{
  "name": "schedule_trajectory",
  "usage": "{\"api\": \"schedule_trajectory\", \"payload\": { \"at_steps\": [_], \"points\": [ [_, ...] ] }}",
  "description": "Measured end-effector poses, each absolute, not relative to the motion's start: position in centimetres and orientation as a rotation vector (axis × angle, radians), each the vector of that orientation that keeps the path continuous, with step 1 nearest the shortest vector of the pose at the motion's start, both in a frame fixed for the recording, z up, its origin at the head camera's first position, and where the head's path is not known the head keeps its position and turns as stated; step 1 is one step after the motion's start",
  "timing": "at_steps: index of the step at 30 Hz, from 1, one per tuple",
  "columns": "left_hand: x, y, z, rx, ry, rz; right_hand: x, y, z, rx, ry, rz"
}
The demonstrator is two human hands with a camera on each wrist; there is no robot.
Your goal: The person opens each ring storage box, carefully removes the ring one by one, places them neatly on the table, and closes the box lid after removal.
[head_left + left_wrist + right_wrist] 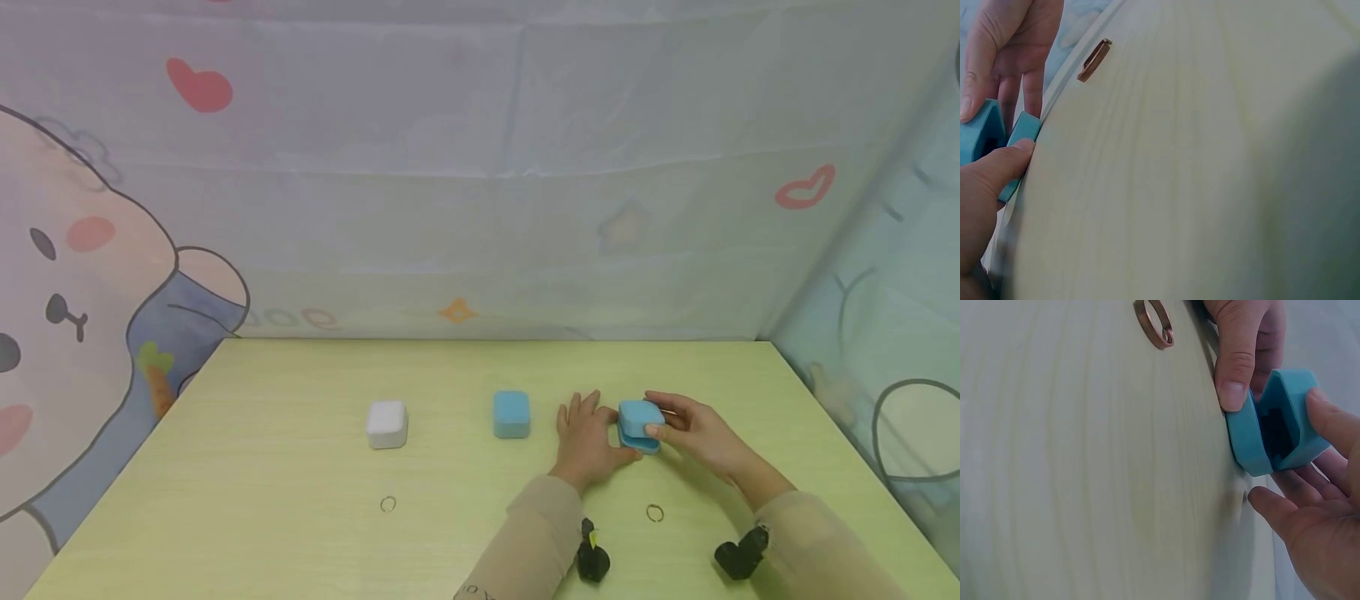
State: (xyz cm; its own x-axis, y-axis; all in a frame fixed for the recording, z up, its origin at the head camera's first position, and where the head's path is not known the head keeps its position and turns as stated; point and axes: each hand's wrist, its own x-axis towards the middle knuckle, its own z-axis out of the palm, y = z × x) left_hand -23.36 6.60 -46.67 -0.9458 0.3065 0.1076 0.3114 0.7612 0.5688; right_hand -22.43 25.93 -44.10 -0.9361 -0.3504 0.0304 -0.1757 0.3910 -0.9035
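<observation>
A small blue ring box [640, 412] stands partly open between both hands on the right half of the table. My left hand [588, 442] holds its base, thumb [1013, 156] on the near side, the other fingers on the table to the left. With my right hand [701, 433] I grip the raised lid, thumb [1332, 419] on one face and fingers behind. In the right wrist view a dark gap shows between lid [1304, 425] and base [1249, 437]; the inside is in shadow. A copper-coloured open ring [1146, 324] lies on the table nearer me.
To the left of my hands sits a second blue box [512, 415], and farther left a white box [387, 425], both closed. Another thin ring [382, 503] lies in front of the white box. A printed cloth [480, 225] hangs behind the table's back edge.
</observation>
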Motion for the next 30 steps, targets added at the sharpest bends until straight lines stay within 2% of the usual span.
{"api": "schedule_trajectory", "payload": {
  "at_steps": [30],
  "points": [
    [-23.16, 6.61, -46.36, -0.514, -2.932, -0.968, -21.91, 25.73, -44.05, -0.516, 2.559, -1.523]
  ]
}}
